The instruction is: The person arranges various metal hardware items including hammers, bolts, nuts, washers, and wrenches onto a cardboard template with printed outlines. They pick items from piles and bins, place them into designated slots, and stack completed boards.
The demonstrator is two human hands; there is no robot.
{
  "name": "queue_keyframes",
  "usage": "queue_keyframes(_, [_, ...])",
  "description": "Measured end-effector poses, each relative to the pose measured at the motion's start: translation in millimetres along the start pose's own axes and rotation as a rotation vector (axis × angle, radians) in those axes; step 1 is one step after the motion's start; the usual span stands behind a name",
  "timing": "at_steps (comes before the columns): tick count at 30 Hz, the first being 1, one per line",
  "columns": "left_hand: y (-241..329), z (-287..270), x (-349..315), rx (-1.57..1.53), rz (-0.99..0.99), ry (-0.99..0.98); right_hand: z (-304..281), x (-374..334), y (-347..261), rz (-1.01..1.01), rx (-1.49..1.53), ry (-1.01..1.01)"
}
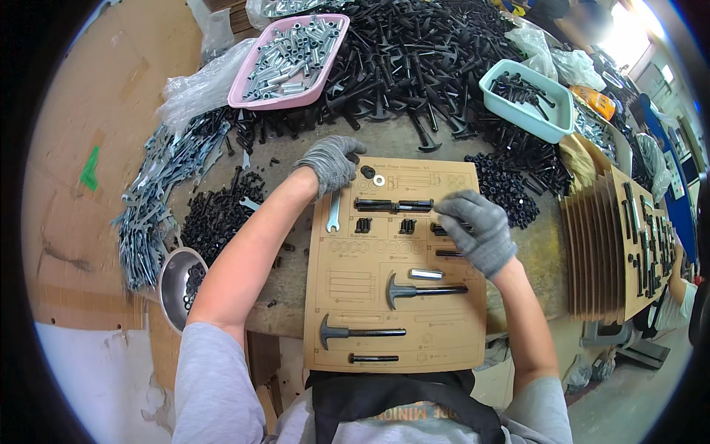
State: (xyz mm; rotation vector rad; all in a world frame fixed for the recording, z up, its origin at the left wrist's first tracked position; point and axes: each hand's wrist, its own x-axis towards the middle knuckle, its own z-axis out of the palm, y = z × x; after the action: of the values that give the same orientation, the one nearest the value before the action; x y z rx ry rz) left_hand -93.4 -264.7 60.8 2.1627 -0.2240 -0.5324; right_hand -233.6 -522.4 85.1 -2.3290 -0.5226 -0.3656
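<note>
A brown cardboard sheet [362, 296] printed with part outlines lies in front of me. My left hand [328, 164], in a grey knit glove, is at its top left corner with fingers curled together. Something dark shows at their tips, but I cannot make out what. My right hand [479, 231], gloved alike, hovers over the right side, fingers bent and thumb apart, beside short black bolts [439, 229]. On the sheet lie an open-end wrench [333, 212], a washer [379, 180], long black bolts [394, 206], a silver sleeve [427, 274] and two T-shaped black pieces [425, 291] [362, 332].
Behind stand a pink tray [235, 96] of silver sleeves and a pale blue tray [518, 126] of black bolts, around a heap of T-shaped pieces [384, 66]. Wrenches [148, 200] and a metal bowl [171, 288] lie left. Cardboard sheets [592, 259] stand right, near another person's arm [677, 281].
</note>
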Motion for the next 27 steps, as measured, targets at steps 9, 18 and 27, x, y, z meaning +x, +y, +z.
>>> queue_keyframes(9, [-11.8,-19.2,-28.3,-0.254,-0.065,0.033,81.4,81.4,23.0,-0.001,-0.250,-0.339])
queue_keyframes(18, [-13.4,5.7,-86.2,-0.379,0.063,-0.117,75.4,80.9,35.3,0.046,-0.183,-0.461])
queue_keyframes(27, [-14.8,77.3,-111.1,-0.063,0.191,-0.146,81.1,84.6,62.9,0.193,-0.087,-0.271])
